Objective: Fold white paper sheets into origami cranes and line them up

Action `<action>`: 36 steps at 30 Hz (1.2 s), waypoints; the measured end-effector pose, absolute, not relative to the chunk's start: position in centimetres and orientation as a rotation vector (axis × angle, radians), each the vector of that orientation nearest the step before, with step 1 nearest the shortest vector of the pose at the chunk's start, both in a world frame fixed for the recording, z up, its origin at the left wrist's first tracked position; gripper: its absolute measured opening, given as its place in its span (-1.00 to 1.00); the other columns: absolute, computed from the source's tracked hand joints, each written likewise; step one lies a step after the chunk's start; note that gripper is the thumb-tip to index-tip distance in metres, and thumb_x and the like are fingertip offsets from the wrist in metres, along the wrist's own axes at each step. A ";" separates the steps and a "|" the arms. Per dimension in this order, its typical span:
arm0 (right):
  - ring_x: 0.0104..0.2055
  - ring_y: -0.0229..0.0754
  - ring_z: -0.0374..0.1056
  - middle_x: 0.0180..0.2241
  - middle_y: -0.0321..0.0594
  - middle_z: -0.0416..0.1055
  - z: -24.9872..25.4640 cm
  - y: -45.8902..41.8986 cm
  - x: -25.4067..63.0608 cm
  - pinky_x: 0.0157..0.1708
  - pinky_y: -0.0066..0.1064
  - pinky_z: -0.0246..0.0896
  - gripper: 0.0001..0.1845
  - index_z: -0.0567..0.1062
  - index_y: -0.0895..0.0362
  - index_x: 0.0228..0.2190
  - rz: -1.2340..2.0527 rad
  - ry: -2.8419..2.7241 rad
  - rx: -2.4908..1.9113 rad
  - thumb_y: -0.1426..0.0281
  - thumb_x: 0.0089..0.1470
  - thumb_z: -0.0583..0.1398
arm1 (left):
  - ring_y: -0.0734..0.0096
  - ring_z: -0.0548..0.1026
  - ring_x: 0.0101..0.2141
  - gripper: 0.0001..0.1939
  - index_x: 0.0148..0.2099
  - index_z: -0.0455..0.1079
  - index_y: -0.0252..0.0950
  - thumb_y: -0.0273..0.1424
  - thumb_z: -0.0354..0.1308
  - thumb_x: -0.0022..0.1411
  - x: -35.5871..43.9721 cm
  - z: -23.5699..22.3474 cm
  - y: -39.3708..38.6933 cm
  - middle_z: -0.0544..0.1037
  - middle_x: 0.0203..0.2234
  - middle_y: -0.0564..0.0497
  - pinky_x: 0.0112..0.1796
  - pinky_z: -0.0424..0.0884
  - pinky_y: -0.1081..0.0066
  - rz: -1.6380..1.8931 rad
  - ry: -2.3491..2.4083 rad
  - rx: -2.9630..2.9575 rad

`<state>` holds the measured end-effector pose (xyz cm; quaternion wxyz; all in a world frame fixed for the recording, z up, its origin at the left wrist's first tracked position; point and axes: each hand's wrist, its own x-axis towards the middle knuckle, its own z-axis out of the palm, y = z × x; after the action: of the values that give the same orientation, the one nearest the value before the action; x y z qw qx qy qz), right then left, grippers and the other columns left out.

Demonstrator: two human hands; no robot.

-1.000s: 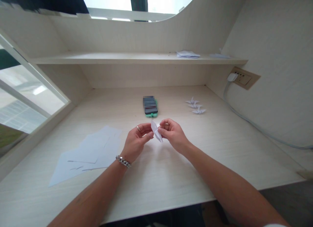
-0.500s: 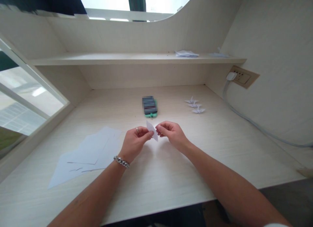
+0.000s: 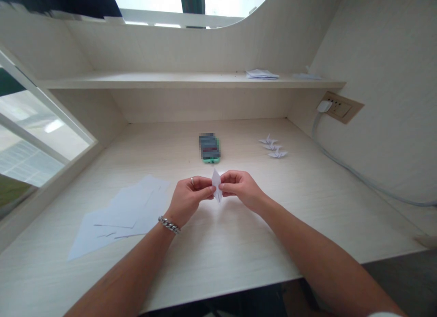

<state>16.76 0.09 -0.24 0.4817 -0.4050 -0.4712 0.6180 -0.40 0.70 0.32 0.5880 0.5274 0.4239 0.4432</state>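
Observation:
A small folded piece of white paper (image 3: 216, 182), narrow and diamond-shaped, stands upright between my hands above the desk. My left hand (image 3: 194, 194) pinches its left edge between thumb and fingers; a ring and a chain bracelet are on this hand and wrist. On the opposite edge, my right hand (image 3: 241, 187) is closed in a pinch, thumb toward me. Just beyond the paper lies a phone-like object (image 3: 209, 147) with a green edge, its top blurred out. Several folded paper cranes (image 3: 273, 146) sit in a row farther right.
Loose white sheets (image 3: 119, 217) overlap on the desk at left. A shelf (image 3: 191, 83) crosses the back, bearing folded papers (image 3: 262, 74). On the right wall, a cable (image 3: 358, 175) runs from a socket (image 3: 343, 108). The desk's front edge is near my forearms.
My right hand has closed on the paper's right edge, where before it was just beside it. The paper has turned more upright and faces me more squarely.

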 end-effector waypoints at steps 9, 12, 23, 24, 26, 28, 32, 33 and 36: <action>-0.42 -0.21 0.41 -0.50 -0.26 0.48 0.3 -0.2 16.8 -0.30 -0.28 0.36 -0.88 0.55 0.17 -0.50 1.519 -1.134 -0.905 0.38 -0.18 0.30 | 0.41 0.53 -0.48 -0.92 -0.43 0.55 -0.33 -0.46 0.36 -0.08 -0.5 0.3 0.6 0.60 -0.53 -0.02 -0.38 0.49 0.42 1.097 0.966 1.334; -0.41 -0.22 0.40 -0.47 -0.26 0.48 0.0 -0.1 16.8 -0.33 -0.33 0.34 -0.85 0.54 0.18 -0.45 1.427 -1.232 -0.942 0.35 -0.14 0.31 | 0.39 0.55 -0.44 -0.92 -0.41 0.57 -0.31 -0.44 0.35 -0.04 -0.7 0.2 0.8 0.62 -0.48 -0.03 -0.33 0.49 0.42 1.135 0.988 1.477; -0.28 -0.17 0.47 -0.33 -0.17 0.52 -0.7 -0.6 16.5 -0.20 -0.30 0.39 -0.82 0.48 0.14 -0.29 0.909 -1.472 -0.978 0.35 0.01 0.28 | 0.31 0.57 -0.36 -0.72 -0.26 0.57 -0.36 -0.28 0.35 0.01 -0.6 0.5 0.6 0.65 -0.37 -0.11 -0.32 0.48 0.40 1.124 1.030 1.487; -0.28 -0.17 0.47 -0.33 -0.17 0.53 -0.8 -0.6 16.5 -0.20 -0.30 0.39 -0.81 0.49 0.14 -0.29 0.897 -1.473 -0.976 0.35 0.01 0.28 | 0.31 0.57 -0.37 -0.73 -0.27 0.57 -0.36 -0.27 0.35 0.01 -0.6 0.4 0.6 0.65 -0.38 -0.10 -0.33 0.49 0.41 1.128 1.040 1.506; -0.27 -0.17 0.48 -0.33 -0.17 0.53 -0.9 -0.5 16.5 -0.19 -0.31 0.39 -0.79 0.49 0.15 -0.28 0.907 -1.466 -0.973 0.35 0.00 0.29 | 0.33 0.57 -0.39 -0.75 -0.30 0.56 -0.35 -0.27 0.35 0.01 -0.6 0.2 0.6 0.65 -0.41 -0.07 -0.34 0.49 0.42 1.150 1.050 1.546; -0.27 -0.17 0.48 -0.33 -0.16 0.54 -1.0 -0.4 16.4 -0.19 -0.31 0.39 -0.77 0.51 0.16 -0.27 0.951 -1.458 -0.981 0.34 -0.01 0.30 | 0.35 0.57 -0.41 -0.78 -0.32 0.56 -0.33 -0.28 0.34 0.03 -0.6 -0.1 0.7 0.65 -0.43 -0.05 -0.36 0.48 0.44 1.175 1.061 1.587; -0.31 -0.17 0.46 -0.36 -0.14 0.55 -0.6 -0.4 16.4 -0.26 -0.34 0.37 -0.78 0.55 0.17 -0.33 1.022 -1.480 -1.012 0.28 0.01 0.29 | 0.35 0.57 -0.42 -0.82 -0.34 0.56 -0.32 -0.30 0.34 0.04 -0.6 -0.2 0.6 0.64 -0.45 -0.03 -0.38 0.48 0.46 1.204 1.094 1.636; -0.33 -0.17 0.46 -0.37 -0.15 0.55 -0.5 -0.5 16.4 -0.28 -0.36 0.36 -0.78 0.56 0.17 -0.35 1.023 -1.487 -1.020 0.27 0.01 0.28 | 0.35 0.57 -0.42 -0.83 -0.34 0.56 -0.32 -0.31 0.34 0.05 -0.6 -0.1 0.6 0.64 -0.45 -0.03 -0.38 0.48 0.46 1.205 1.099 1.643; -0.35 -0.18 0.45 -0.41 -0.17 0.55 -0.2 -0.6 16.3 -0.30 -0.38 0.34 -0.80 0.57 0.17 -0.40 0.999 -1.499 -1.044 0.27 0.01 0.28 | 0.36 0.56 -0.43 -0.84 -0.35 0.57 -0.32 -0.31 0.33 0.05 -0.6 0.0 0.6 0.64 -0.46 -0.03 -0.40 0.47 0.47 1.193 1.111 1.668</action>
<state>16.34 -0.63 -0.21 0.5054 -0.4329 -0.6211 0.4141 -0.56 0.58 -0.01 0.3938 0.6573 0.4381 0.4701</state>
